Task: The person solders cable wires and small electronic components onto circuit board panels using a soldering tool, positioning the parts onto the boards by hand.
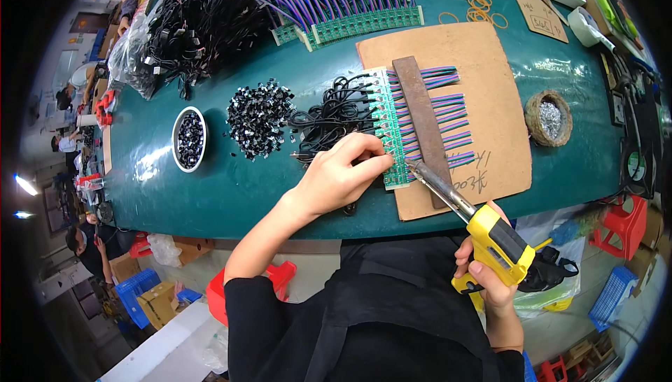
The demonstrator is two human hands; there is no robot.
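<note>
My right hand is wrapped round the handle of a yellow and black soldering gun. The gun's metal tip meets the lower part of a green strip of small circuit boards. Beside that tip, my left hand has its fingers pinched at the strip's edge; whatever is between them is hidden. Black cables lie coiled left of the strip. Multicoloured wires run from its right side, under a brown flat bar resting across them. A cardboard sheet lies beneath.
Left of the cables are a heap of small black connectors and a white bowl of similar parts. Farther back lie a black cable bundle and wired green boards. A woven basket with silvery bits stands right, rubber bands behind.
</note>
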